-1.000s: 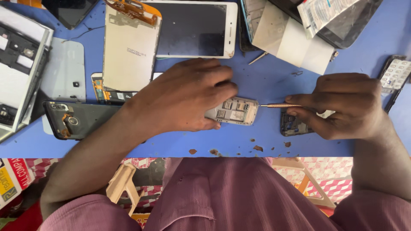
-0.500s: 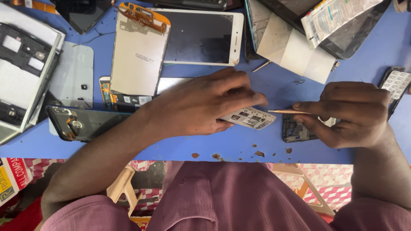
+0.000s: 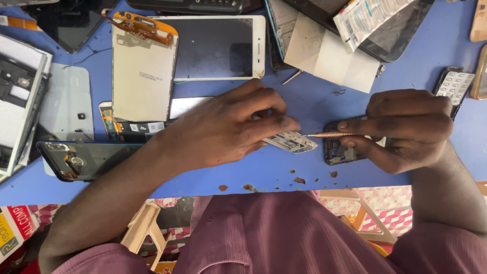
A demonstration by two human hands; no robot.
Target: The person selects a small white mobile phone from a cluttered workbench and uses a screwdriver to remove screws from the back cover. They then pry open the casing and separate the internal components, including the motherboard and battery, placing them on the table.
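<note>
Fingers of my left hand point(image 3: 223, 127) pinch a small phone circuit board point(image 3: 293, 142) against the blue table point(image 3: 314, 101), near its front edge. My right hand point(image 3: 406, 129) is closed around a slim copper-coloured screwdriver point(image 3: 329, 135), its tip meeting the board's right end. Under that hand lies a dark phone part point(image 3: 337, 152). Behind my left hand I see a white smartphone point(image 3: 218, 45) face up, beside a loose display panel point(image 3: 143, 71) with an orange flex cable.
</note>
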